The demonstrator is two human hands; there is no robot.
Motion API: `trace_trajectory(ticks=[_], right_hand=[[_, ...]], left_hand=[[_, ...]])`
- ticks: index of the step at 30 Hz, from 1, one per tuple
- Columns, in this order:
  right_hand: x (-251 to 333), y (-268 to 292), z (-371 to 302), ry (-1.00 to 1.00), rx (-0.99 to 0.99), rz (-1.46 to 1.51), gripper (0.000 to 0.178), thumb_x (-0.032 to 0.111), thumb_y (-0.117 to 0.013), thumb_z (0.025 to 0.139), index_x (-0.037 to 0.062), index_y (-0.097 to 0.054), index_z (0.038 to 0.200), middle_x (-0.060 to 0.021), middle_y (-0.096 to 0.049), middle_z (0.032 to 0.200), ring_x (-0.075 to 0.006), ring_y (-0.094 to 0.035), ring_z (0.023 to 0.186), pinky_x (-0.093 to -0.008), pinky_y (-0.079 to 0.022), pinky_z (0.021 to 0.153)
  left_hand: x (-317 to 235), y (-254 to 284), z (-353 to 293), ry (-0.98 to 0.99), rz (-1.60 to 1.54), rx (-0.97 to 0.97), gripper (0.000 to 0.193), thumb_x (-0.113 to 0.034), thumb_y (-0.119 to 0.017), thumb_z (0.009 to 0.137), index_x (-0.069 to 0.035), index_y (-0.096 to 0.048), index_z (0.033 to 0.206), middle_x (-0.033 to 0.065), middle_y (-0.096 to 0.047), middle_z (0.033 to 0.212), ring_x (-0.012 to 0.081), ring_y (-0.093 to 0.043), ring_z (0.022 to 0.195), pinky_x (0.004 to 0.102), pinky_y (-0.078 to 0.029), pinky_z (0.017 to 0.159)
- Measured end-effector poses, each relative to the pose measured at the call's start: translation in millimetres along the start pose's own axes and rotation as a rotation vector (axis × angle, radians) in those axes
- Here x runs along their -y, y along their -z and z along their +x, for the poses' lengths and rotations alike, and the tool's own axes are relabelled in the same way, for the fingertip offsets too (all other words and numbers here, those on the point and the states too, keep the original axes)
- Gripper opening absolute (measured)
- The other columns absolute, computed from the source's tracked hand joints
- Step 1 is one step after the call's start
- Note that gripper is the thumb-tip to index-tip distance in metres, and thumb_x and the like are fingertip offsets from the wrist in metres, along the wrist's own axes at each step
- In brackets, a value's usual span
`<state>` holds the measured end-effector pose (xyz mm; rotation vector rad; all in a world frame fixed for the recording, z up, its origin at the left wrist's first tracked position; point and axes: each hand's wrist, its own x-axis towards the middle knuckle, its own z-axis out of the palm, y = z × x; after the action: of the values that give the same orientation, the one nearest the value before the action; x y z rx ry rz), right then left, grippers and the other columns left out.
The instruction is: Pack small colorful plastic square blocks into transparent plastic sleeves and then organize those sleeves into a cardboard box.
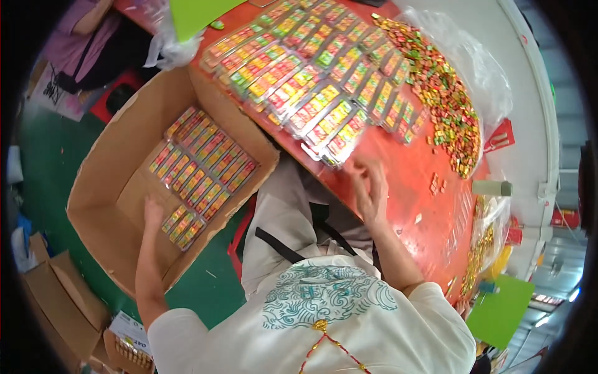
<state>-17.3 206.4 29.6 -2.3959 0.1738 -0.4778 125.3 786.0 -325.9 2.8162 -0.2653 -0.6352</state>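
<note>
My left hand (154,208) reaches down inside a large cardboard box (106,168), its fingers apart and nothing visible in them. Beside it, rows of flat clear packs (198,163) filled with small red, yellow and green foil-wrapped pieces lie in the box. Over the red table (389,181), my right hand (371,190) is slightly blurred, with loosely curved fingers spread and no object seen in them. Its fingertips are close to the near end of a block of similar clear packs (339,128) covering much of the table. Whether they touch the packs I cannot tell.
A heap of loose foil-wrapped pieces (445,115) lies along the table's far right, beside clear plastic bags (476,68). A green board (202,15) is at the upper left. Another person's purple sleeve (65,28) shows there. Open cartons (59,308) stand at lower left.
</note>
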Motion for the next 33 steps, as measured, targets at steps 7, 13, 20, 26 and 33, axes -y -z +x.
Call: trace_trajectory(ticks=[7, 13, 20, 26, 33], right_hand=[[-64.3, 1.2, 51.1, -0.347, -0.284, 0.030, 0.045, 0.032, -0.056, 0.097, 0.0008, -0.056, 0.129, -0.0144, -0.059, 0.107, -0.0249, -0.059, 0.092, -0.0358, -0.046, 0.084], [-67.2, 6.8, 74.4, -0.416, -0.092, -0.186, 0.044, 0.038, -0.051, 0.095, 0.0003, -0.063, 0.116, -0.0209, -0.067, 0.104, -0.0327, -0.065, 0.098, -0.0393, -0.048, 0.086], [-58.7, 6.9, 75.9, -0.307, -0.040, -0.227, 0.036, 0.034, -0.057, 0.092, 0.0004, -0.061, 0.104, -0.0237, -0.064, 0.101, -0.0420, -0.064, 0.090, -0.0494, -0.051, 0.078], [-68.6, -4.1, 70.6, -0.186, -0.149, -0.321, 0.035, 0.036, -0.058, 0.090, 0.0018, -0.062, 0.099, -0.0198, -0.064, 0.099, -0.0375, -0.065, 0.085, -0.0451, -0.050, 0.073], [-53.4, 0.5, 46.5, -0.142, -0.021, -0.300, 0.032, 0.035, -0.060, 0.087, 0.0040, -0.064, 0.095, -0.0172, -0.061, 0.089, -0.0364, -0.060, 0.088, -0.0509, -0.044, 0.074]], left_hand=[[-286.3, 186.9, -66.4, -0.138, -1.148, -0.252, 0.039, -0.010, -0.051, 0.092, -0.003, -0.055, 0.131, 0.0076, -0.060, 0.112, 0.0158, -0.059, 0.101, 0.0293, -0.047, 0.088], [-416.9, 166.8, -104.1, -0.264, -1.469, 0.462, 0.049, -0.013, -0.054, 0.095, -0.004, -0.042, 0.142, 0.0129, -0.062, 0.112, 0.0191, -0.065, 0.088, 0.0299, -0.051, 0.077], [-479.4, 154.0, -108.0, -0.199, -1.685, 0.498, 0.044, -0.018, -0.052, 0.099, -0.003, -0.037, 0.138, 0.0174, -0.062, 0.110, 0.0237, -0.066, 0.089, 0.0332, -0.052, 0.075], [-490.3, 149.0, -114.5, -0.166, -1.779, 0.479, 0.044, -0.022, -0.050, 0.101, -0.005, -0.033, 0.138, 0.0181, -0.061, 0.110, 0.0251, -0.067, 0.087, 0.0352, -0.053, 0.075], [-501.6, 152.8, -120.5, -0.084, -1.816, 0.438, 0.046, -0.032, -0.050, 0.101, -0.007, -0.032, 0.135, 0.0161, -0.058, 0.115, 0.0252, -0.067, 0.086, 0.0356, -0.053, 0.075]])
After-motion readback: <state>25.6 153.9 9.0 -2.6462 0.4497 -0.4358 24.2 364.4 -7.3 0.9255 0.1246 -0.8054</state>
